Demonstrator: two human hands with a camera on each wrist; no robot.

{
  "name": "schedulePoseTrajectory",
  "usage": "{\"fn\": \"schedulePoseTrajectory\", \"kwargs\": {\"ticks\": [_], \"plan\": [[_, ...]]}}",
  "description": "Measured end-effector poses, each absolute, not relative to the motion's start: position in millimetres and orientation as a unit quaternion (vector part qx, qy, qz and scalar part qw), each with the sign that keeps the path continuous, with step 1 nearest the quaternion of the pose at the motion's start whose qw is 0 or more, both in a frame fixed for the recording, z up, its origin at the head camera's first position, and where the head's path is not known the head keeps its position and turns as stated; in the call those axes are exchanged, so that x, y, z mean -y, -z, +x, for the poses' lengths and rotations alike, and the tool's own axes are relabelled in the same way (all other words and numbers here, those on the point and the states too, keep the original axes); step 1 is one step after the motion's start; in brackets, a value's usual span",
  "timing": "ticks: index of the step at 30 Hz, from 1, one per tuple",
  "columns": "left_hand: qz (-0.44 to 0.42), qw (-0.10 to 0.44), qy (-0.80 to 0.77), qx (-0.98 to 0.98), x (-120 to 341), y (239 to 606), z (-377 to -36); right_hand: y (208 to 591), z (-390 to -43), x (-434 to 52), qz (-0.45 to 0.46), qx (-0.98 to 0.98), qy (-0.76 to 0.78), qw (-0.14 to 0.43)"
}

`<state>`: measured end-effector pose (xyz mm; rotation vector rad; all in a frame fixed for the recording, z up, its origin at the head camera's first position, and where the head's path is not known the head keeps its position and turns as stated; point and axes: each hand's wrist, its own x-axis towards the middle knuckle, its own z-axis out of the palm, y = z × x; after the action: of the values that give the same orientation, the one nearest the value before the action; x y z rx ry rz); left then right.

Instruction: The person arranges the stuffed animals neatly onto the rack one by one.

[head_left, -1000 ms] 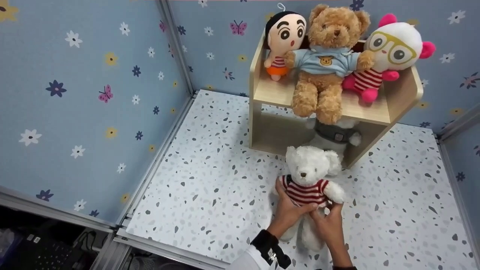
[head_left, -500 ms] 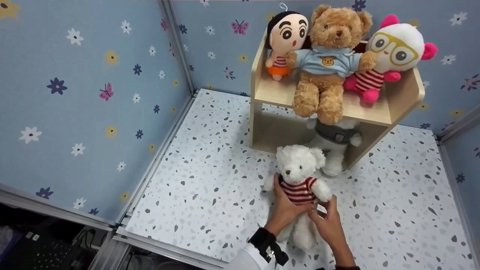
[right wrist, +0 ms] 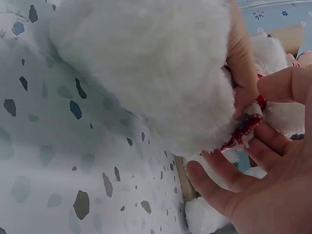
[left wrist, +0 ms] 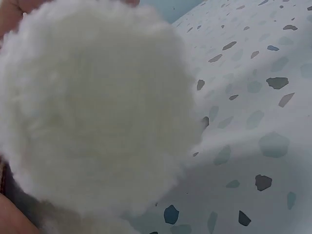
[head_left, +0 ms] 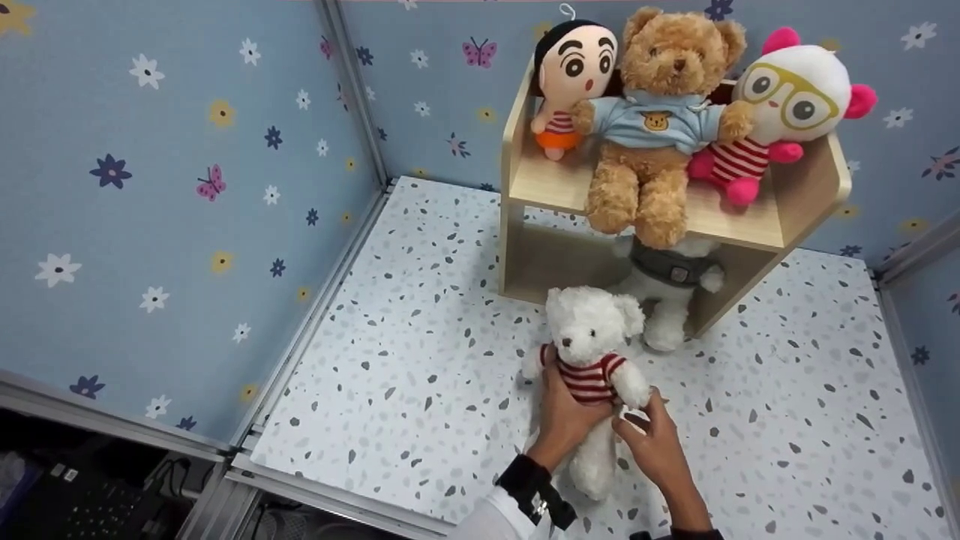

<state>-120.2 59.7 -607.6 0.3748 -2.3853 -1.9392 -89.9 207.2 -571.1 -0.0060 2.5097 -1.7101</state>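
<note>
A white teddy bear (head_left: 587,339) in a red striped sweater stands upright on the speckled floor, just in front of the wooden shelf (head_left: 750,221). My left hand (head_left: 561,405) grips its torso from behind, fingers wrapped around the sweater. My right hand (head_left: 643,427) is beside the bear's lower right side, fingers spread and relaxed. In the right wrist view the right hand's fingers (right wrist: 273,83) sit next to the red sweater hem (right wrist: 241,131) without closing on it. White fur (left wrist: 97,112) fills most of the left wrist view.
On the shelf's top board sit a black-haired doll (head_left: 571,75), a brown bear in a blue shirt (head_left: 654,120) and a white plush with yellow glasses (head_left: 787,97). Another white plush in grey (head_left: 670,281) stands in the lower compartment. Flowered blue walls (head_left: 187,187) enclose the floor.
The white bear has shifted left and a little closer to the shelf. My right hand has come off its sweater and opened, while my left hand keeps its hold.
</note>
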Motion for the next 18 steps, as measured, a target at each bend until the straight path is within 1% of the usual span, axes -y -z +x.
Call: {"fn": "schedulePoseTrajectory", "kwargs": {"ticks": [4, 7, 11, 15, 18], "plan": [[0.135, 0.034, 0.618, 0.774, -58, 607, -123, 565, -94, -209, -0.004, -0.836, 0.546, 0.049], [0.142, 0.040, 0.605, 0.782, -56, 606, -125, 559, -102, -214, 0.003, -0.840, 0.543, 0.025], [0.151, 0.044, 0.590, 0.792, -53, 605, -127, 544, -119, -227, 0.040, -0.831, 0.553, -0.040], [0.156, 0.048, 0.584, 0.795, -50, 604, -127, 517, -138, -246, 0.093, -0.821, 0.552, -0.115], [0.156, 0.054, 0.585, 0.794, -48, 603, -127, 495, -150, -260, 0.122, -0.819, 0.539, -0.157]]}}
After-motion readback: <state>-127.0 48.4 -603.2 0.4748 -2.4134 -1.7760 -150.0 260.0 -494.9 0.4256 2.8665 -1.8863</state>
